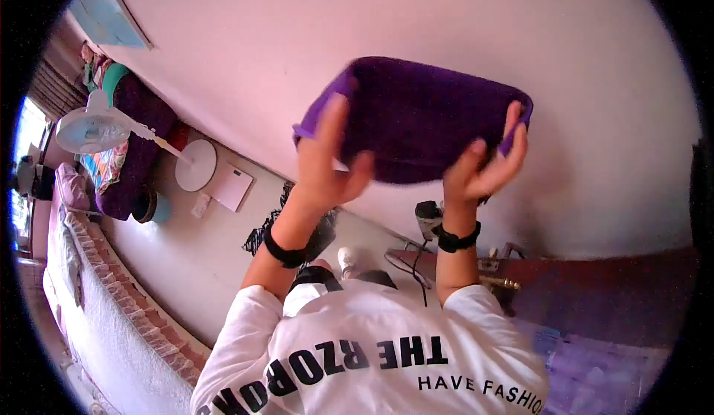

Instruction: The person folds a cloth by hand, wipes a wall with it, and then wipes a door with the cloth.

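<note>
On the left side, 1 white fan (pixel 93 129) stands on the floor (pixel 171 251) by its round base (pixel 195 166). Just beside this base lies 1 flat, pale panel (pixel 232 189). Near it is 1 blue container (pixel 161 208). A white cover (pixel 111 303) with ruffled edge extends at lower left. At upper left, 1 bluish picture (pixel 110 17) is on the wall (pixel 245 21).

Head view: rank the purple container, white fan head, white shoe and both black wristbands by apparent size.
1. Purple container
2. White fan head
3. Left wristband and right wristband: too alike to rank
4. White shoe
</note>
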### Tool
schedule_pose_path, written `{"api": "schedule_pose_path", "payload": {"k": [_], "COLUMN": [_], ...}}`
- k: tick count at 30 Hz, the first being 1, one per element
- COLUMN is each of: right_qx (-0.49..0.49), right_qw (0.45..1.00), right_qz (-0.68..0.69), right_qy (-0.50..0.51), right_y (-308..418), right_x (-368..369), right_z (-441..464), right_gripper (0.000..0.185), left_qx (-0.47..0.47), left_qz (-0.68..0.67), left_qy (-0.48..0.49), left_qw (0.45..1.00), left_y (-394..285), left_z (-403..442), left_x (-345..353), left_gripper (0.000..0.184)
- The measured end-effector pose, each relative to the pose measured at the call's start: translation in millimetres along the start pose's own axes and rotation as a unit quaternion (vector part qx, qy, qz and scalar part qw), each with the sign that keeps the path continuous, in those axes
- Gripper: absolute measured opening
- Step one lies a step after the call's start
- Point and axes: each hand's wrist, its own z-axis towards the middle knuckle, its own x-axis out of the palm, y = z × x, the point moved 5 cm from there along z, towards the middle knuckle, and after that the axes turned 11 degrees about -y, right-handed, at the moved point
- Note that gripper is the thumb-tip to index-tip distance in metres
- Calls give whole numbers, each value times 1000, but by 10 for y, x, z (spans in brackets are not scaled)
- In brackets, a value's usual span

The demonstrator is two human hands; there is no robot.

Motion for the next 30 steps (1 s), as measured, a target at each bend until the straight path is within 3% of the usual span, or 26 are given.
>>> {"api": "schedule_pose_path", "payload": {"k": [2, 4, 6, 7, 10, 11, 12, 14, 17, 21, 22, 24, 25, 26, 28, 29, 30], "right_qx": [40, 22, 37, 47, 52, 11, -31, -42, 63, 57, 45, 38, 41, 42, 27, 1, -46], "right_qw": [982, 990, 984, 977, 939, 948, 955, 957, 926, 959, 973, 975, 973, 969, 966, 952, 971], "right_qz": [-138, -105, -122, -135, -167, -148, -126, -132, -106, -102, -86, -29, -52, -75, -90, -115, -56], "right_qy": [121, 91, 125, 161, 295, 282, 267, 257, 358, 259, 210, 215, 223, 230, 240, 284, 228], "right_y": [-184, -273, -349, -364, -418, -375, -337, -333, -325, -105, -38, -37, -33, -28, -66, -143, -103], "right_x": [192, 286, 279, 255, 182, 183, 188, 183, 286, 489, 547, 652, 710, 787, 895, 892, 943], "right_z": [-176, -504, -847, -1006, -1566, -1661, -1736, -1744, -1443, -467, -228, -57, -79, -105, -352, -566, -657], "right_gripper": [49, 50, 51, 52, 52, 52, 52, 52, 53, 53, 52, 48, 45, 42, 43, 47, 51], "left_qx": [62, -166, -67, 105, 64, 11, 38, -28, -1, -11, -15, -159, -100, -101, -11, -138, -139], "left_qz": [88, 115, 185, 219, 180, 184, 188, 145, 163, 183, 194, 204, 245, 248, 262, 262, 263], "left_qy": [79, 188, 210, 71, 79, 121, 112, 186, 175, 64, 97, 177, 156, 153, 48, 98, 97], "left_qw": [991, 961, 958, 967, 979, 975, 975, 972, 971, 981, 976, 950, 952, 951, 964, 950, 950], "left_y": [123, 609, 992, 975, 1165, 1232, 1236, 1327, 1184, 1038, 1033, 1059, 1087, 1167, 1209, 1330, 1347], "left_z": [-35, -190, -596, -650, -1072, -1240, -1370, -1543, -1060, -252, -120, 54, 47, -31, -230, -439, -599], "left_x": [299, 621, 767, 761, 789, 787, 762, 728, 616, 419, 408, 388, 404, 435, 433, 443, 437], "left_gripper": [65, 67, 65, 66, 66, 67, 65, 65, 57, 59, 63, 61, 62, 62, 63, 62, 62]}}
